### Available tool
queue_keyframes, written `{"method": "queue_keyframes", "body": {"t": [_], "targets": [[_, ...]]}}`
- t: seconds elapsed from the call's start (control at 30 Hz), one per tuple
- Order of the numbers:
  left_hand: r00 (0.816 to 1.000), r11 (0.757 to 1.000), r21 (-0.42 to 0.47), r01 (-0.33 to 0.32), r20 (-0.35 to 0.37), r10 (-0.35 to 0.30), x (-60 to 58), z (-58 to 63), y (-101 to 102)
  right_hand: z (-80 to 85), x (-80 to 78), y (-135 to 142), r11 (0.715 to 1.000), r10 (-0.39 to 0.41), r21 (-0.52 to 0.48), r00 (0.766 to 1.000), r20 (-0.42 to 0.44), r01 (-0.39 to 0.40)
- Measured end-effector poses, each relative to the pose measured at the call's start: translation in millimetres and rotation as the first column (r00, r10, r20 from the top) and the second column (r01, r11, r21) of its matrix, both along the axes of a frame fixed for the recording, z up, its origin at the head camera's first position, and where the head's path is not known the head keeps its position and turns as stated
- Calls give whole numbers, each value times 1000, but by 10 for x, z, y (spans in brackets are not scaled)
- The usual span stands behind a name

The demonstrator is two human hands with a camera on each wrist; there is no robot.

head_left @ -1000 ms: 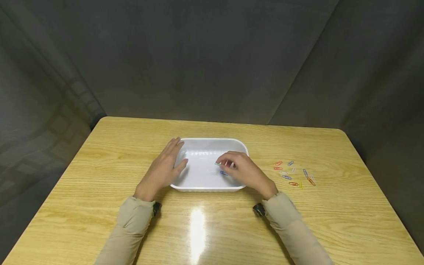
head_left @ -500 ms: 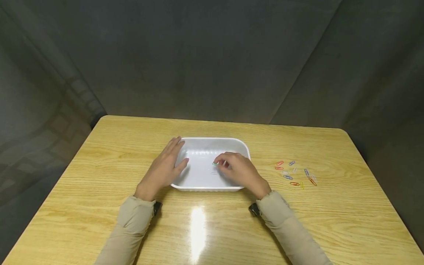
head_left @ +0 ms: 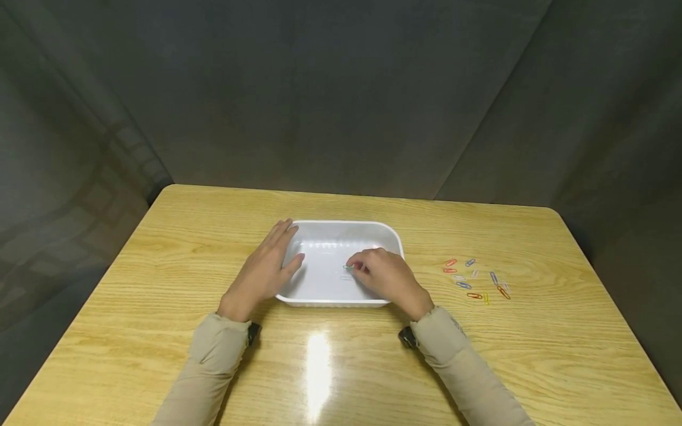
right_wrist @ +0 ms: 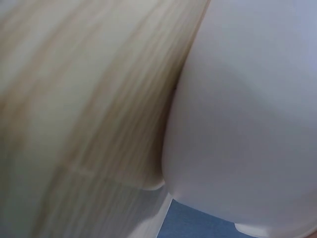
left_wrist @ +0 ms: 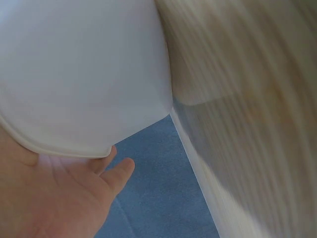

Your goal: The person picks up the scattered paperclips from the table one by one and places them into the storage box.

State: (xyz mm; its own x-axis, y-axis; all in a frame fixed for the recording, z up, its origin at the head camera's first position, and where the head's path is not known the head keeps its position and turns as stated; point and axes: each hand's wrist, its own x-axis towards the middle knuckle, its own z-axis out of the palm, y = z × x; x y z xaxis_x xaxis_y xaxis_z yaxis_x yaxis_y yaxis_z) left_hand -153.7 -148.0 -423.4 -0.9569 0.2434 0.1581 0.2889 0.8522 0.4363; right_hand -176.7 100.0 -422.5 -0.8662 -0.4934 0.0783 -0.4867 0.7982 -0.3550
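we see the right hand (head_left: 388,273) pinching a green paper clip (head_left: 348,267) low inside a white tray (head_left: 330,304), while the left hand (head_left: 263,269) rests, fingers straight, at the tray's left end. placing the clip is, we judge, the step in hand; the next move calls for a gentle release. loose paper clips (head_left: 463,285) dot the wood-grain table (head_left: 559,331) at right, before a dark curtain (head_left: 341,100).

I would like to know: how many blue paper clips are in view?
3, all to the right of the white tray: the back blue clip, the front blue clip and the rightmost blue clip. Others may be hidden behind the right hand.
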Motion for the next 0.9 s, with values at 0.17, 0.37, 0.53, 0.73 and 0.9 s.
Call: {"method": "queue_keyframes", "body": {"t": [0.17,0.37,0.53,0.73,0.9], "targets": [[1000,1000,2,1,4,-1,1,7,2,5,5,6,1000,6,6,1000,8,-6],[1000,1000,-5,0,5,1,3,6,2,6,9,13,1000,16,-2,1000,5,-16],[1000,1000,-11,-2,1,2,3,-1,2,-6,1,20,999,25,-23,1000,-8,-25],[1000,1000,-12,-2,-1,2,6,2,1,4,2,47,995,70,-75,997,-46,-73],[1000,1000,-14,-3,1,3,6,1,0,47,32,68,987,98,-121,994,-48,-103]]}}
